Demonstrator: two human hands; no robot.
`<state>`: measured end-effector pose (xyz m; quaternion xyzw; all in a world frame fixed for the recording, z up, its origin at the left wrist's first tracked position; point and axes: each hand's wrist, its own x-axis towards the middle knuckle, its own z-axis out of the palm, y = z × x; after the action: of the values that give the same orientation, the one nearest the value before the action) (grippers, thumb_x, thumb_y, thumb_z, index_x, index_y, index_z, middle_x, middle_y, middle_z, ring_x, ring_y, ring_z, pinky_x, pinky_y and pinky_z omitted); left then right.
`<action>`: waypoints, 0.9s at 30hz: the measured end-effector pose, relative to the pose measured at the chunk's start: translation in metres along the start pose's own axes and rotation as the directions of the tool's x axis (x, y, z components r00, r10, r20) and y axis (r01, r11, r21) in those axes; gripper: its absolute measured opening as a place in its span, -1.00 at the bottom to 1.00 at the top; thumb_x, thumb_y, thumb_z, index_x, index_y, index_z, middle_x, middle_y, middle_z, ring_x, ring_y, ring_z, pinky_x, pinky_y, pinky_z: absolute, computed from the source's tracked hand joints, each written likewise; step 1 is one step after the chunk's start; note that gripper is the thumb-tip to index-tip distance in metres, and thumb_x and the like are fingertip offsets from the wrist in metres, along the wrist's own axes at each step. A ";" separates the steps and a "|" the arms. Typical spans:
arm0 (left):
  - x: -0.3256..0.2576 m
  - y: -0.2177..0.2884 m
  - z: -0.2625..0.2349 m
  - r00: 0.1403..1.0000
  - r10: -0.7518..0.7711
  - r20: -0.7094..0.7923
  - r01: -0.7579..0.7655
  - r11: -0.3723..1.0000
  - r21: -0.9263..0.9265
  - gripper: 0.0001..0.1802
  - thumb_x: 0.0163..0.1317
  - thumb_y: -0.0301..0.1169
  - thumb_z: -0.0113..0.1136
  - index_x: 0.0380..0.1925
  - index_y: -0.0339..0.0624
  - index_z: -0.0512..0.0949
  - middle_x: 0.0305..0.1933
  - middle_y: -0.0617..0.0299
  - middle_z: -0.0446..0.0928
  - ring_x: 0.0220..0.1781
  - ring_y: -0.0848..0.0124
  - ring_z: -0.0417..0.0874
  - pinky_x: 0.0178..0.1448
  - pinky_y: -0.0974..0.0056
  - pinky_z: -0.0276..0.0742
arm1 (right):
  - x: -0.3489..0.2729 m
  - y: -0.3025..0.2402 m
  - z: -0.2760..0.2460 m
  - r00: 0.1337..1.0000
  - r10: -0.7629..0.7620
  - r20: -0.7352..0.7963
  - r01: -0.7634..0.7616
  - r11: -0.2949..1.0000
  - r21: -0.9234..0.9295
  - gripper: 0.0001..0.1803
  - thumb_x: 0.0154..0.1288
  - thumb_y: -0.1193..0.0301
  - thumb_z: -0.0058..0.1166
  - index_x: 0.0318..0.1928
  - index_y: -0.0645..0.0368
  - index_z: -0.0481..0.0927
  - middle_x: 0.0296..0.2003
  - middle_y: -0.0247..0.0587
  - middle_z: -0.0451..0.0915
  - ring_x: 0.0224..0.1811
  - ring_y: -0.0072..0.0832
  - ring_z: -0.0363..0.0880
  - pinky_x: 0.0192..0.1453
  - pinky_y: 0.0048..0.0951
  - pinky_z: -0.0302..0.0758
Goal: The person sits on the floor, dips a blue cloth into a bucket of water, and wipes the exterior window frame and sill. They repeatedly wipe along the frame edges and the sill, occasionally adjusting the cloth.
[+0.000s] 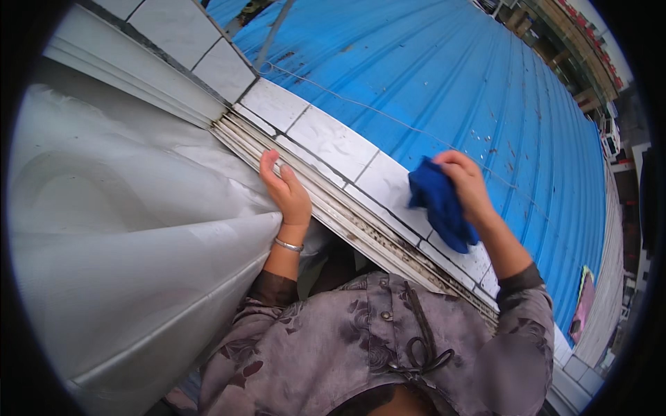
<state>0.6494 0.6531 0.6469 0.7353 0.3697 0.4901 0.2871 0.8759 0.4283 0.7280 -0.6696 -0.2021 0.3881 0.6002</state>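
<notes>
The right hand (468,188) pinches the cloth (442,211) at its bunched upper end, over the white tiles (333,142). The cloth appears light, soft and limp, and unlikely to break; a gathered fold gives the surest hold. The left hand (293,200), fingers loosely spread, is beside the track (305,179), gripping nothing visible.

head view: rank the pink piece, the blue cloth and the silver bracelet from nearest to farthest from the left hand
1. Silver bracelet: on the wrist of the left hand itself.
2. Blue cloth: to the right, held in the right hand.
3. Pink piece: far right, by the blue ribbed sheeting.
</notes>
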 end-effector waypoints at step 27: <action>0.002 0.013 -0.005 0.983 -0.099 0.153 0.108 0.993 -0.054 -0.56 0.34 -0.45 -0.12 0.17 -0.47 0.21 0.16 -0.15 0.38 0.23 -0.03 0.36 0.43 -0.02 0.04 | 0.274 0.051 0.284 0.616 -0.723 0.313 0.621 0.200 -0.758 -0.76 0.10 0.25 0.12 -0.39 0.19 0.56 -0.33 -0.08 0.48 -0.17 -0.15 0.42 -0.10 -0.20 0.35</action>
<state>0.6482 0.6477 0.6601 0.7409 0.3693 0.4288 0.3617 0.8188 0.8038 0.6090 -0.7267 -0.5921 -0.0909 0.3362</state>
